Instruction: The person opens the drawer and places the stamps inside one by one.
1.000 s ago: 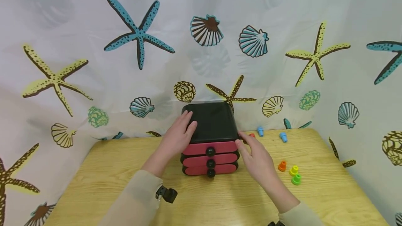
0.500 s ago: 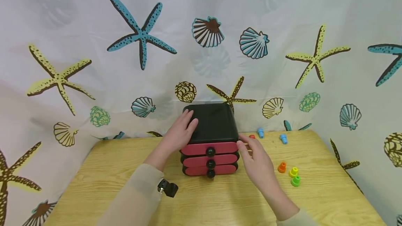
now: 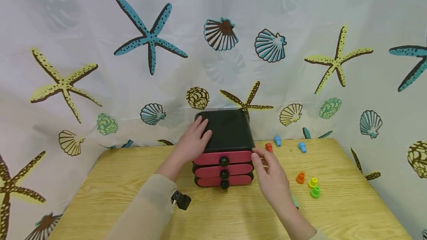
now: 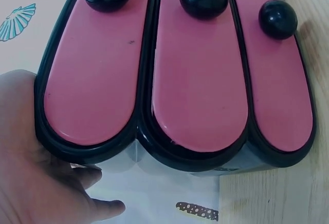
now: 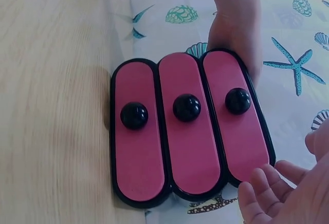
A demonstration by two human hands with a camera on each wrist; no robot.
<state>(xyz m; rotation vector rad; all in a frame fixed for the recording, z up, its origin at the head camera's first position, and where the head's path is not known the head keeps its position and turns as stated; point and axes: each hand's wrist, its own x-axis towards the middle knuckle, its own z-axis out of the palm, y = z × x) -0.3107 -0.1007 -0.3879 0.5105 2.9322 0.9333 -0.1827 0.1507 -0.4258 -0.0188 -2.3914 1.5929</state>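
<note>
A small chest of drawers (image 3: 230,130) with a black top stands on the table; its three pinkish-red drawer fronts (image 4: 200,80) are flush and carry round black knobs (image 5: 186,107). My left hand (image 3: 192,142) rests on the left side of its top, fingers extended. At the front right corner, beside the top drawer, is my right hand (image 3: 271,175), fingers loosely bent and holding nothing. In the right wrist view, the right fingertips (image 5: 264,180) overlap the end of the top drawer. What lies inside the drawers is hidden.
To the right on the wooden table (image 3: 126,192) lie small plastic pegs: blue (image 3: 302,147), red (image 3: 268,147), orange (image 3: 300,177), yellow (image 3: 313,183) and green (image 3: 315,192). A small green piece (image 3: 295,202) shows beside my right forearm. A patterned cloth (image 3: 213,66) hangs behind.
My right hand has drawn slightly down and back along the chest's right corner, uncovering more of the red peg and a green piece by the forearm. The left hand stays on top.
</note>
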